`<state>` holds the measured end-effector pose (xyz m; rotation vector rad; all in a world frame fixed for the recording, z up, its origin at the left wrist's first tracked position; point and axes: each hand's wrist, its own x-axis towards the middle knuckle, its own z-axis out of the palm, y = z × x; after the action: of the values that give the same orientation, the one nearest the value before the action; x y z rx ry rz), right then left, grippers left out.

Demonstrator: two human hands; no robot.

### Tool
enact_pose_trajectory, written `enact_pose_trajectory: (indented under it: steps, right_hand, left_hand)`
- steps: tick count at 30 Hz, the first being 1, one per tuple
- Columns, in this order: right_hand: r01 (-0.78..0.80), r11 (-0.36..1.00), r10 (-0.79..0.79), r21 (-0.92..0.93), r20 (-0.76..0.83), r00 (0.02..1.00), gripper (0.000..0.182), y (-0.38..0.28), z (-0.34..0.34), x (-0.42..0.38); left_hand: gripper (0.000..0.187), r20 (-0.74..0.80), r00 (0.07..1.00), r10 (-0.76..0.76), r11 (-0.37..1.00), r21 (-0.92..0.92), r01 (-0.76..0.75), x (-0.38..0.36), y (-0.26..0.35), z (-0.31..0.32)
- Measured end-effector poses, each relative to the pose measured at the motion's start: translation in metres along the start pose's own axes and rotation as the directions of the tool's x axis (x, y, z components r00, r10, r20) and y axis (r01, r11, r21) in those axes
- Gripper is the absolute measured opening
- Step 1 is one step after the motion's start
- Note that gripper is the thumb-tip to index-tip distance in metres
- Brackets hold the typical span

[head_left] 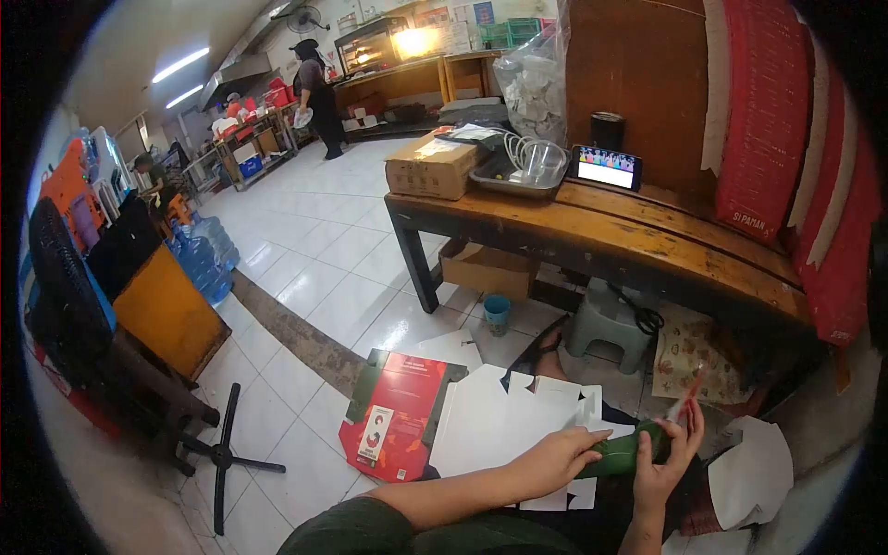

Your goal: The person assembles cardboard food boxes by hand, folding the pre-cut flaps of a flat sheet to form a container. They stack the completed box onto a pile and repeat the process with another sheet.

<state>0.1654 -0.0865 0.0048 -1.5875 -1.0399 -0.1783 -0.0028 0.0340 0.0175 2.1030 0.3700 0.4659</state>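
A flat, unfolded carton [509, 412] lies white side up across my lap. Beside it on the left is a red and green printed carton panel [398, 407]. At the carton's right end, a green carton flap [615, 458] is bent up into a curve. My left hand [566, 453] has its fingers closed at the flap's left end. My right hand [668, 455] grips its right end, the thumb in front and fingers around the top. A red and white edge [689, 398] sticks up past the right fingers, slightly blurred. The palm sides are partly hidden.
To the right are more folded white cartons [749, 472]. A wooden bench [592, 222] ahead bears a cardboard box [433, 166], a tray [518, 176] and a lit phone [606, 168]. Below are a blue cup [497, 314] and a grey stool [610, 324]. A person [319, 97] stands far back.
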Motion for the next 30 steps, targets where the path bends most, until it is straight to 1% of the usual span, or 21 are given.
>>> enact_pose_trajectory:
  steps: [2,3,6,7,9,10,11,14,15,18,21,22,23,24,25,26,27,28,29,30]
  right_hand:
    - [-0.018,1.0,0.016,0.014,0.142,0.99,0.024,-0.003,-0.006,0.002]
    - [-0.057,0.994,0.035,0.095,0.213,0.976,0.024,-0.009,-0.007,0.004]
    - [-0.043,0.978,-0.026,0.206,0.322,0.947,0.025,0.0,-0.008,0.006]
    - [-0.086,0.976,0.019,0.202,0.309,0.951,0.022,-0.006,-0.009,0.007]
    - [-0.105,0.978,0.054,0.177,0.271,0.961,0.018,-0.003,-0.013,0.009]
    - [-0.114,0.98,0.07,0.166,0.252,0.965,0.016,0.0,-0.015,0.011]
    - [-0.111,0.975,0.086,0.192,0.133,0.987,0.01,0.004,-0.014,0.009]
    - [-0.086,0.993,0.081,0.083,0.068,0.994,0.01,-0.001,-0.013,0.005]
    - [-0.093,0.99,0.082,0.109,0.101,0.992,0.01,-0.005,-0.014,0.007]
    - [0.028,0.999,-0.038,0.042,0.251,0.967,0.009,0.001,-0.02,0.005]
    - [-0.005,0.999,-0.009,0.05,0.28,0.96,0.007,-0.007,-0.02,0.004]
    - [-0.023,0.975,-0.024,0.223,0.205,0.979,0.009,-0.005,-0.02,0.003]
    - [-0.027,0.92,-0.025,0.391,0.128,0.992,0.013,0.002,-0.018,-0.001]
    - [-0.017,0.836,-0.012,0.548,0.05,0.999,0.017,0.009,-0.015,-0.004]
    - [0.096,0.842,-0.094,0.531,-0.031,0.995,0.029,0.018,-0.016,-0.001]
    - [-0.008,0.855,0.05,0.519,-0.068,0.996,0.034,0.023,-0.016,-0.004]
    - [-0.113,0.853,0.193,0.51,-0.107,0.975,0.041,0.022,-0.016,-0.004]
    - [-0.215,0.836,0.33,0.504,-0.15,0.932,0.048,0.021,-0.017,-0.004]
    - [-0.258,0.709,0.322,0.656,0.023,0.946,0.062,0.036,-0.022,-0.007]
    - [-0.382,0.566,0.446,0.73,0.119,0.887,0.063,0.101,-0.028,-0.035]
  left_hand:
    - [0.039,-0.017,1.0,0.021,1.0,0.016,-0.021,-0.001,-0.003,0.002]
    - [0.04,-0.022,0.999,0.032,0.999,0.025,-0.032,-0.002,-0.005,0.004]
    - [0.041,-0.024,0.998,0.054,0.999,-0.005,-0.054,-0.002,-0.01,0.009]
    - [0.042,-0.042,0.997,0.072,0.997,-0.016,-0.072,-0.003,-0.011,0.01]
    - [0.042,-0.084,0.991,0.103,0.994,-0.037,-0.106,-0.003,-0.01,0.012]
    - [0.042,-0.055,0.995,0.088,0.995,-0.033,-0.09,-0.003,-0.008,0.009]
    - [0.042,-0.027,0.997,0.073,0.997,-0.029,-0.074,-0.003,-0.004,0.005]
    - [0.042,0.016,0.999,0.052,0.999,-0.018,-0.052,-0.005,0.005,0.001]
    - [0.042,0.024,0.999,0.048,0.999,-0.016,-0.047,-0.005,0.006,0.001]
    - [0.043,-0.048,0.99,0.132,0.991,0.003,-0.132,-0.006,-0.005,0.012]
    - [0.039,-0.07,0.984,0.161,0.987,-0.007,-0.162,-0.005,-0.002,0.009]
    - [0.036,-0.028,0.986,0.162,0.986,-0.022,-0.162,-0.004,0.002,0.006]
    - [0.034,0.014,0.987,0.162,0.986,-0.037,-0.161,-0.003,0.007,0.0]
    - [0.031,0.055,0.985,0.162,0.986,-0.049,-0.16,0.0,0.012,-0.006]
    - [0.028,0.115,0.976,0.187,0.982,-0.035,-0.184,0.004,0.011,-0.011]
    - [0.025,0.173,0.962,0.209,0.978,-0.023,-0.208,0.007,0.009,-0.016]
    - [0.023,0.232,0.945,0.23,0.972,-0.014,-0.233,0.009,0.005,-0.018]
    - [0.022,0.234,0.936,0.264,0.961,0.022,-0.276,0.008,0.002,-0.019]
    - [0.022,0.24,0.924,0.298,0.945,0.058,-0.321,0.007,-0.001,-0.019]
    - [0.023,0.248,0.909,0.334,0.926,0.095,-0.366,0.007,-0.006,-0.019]
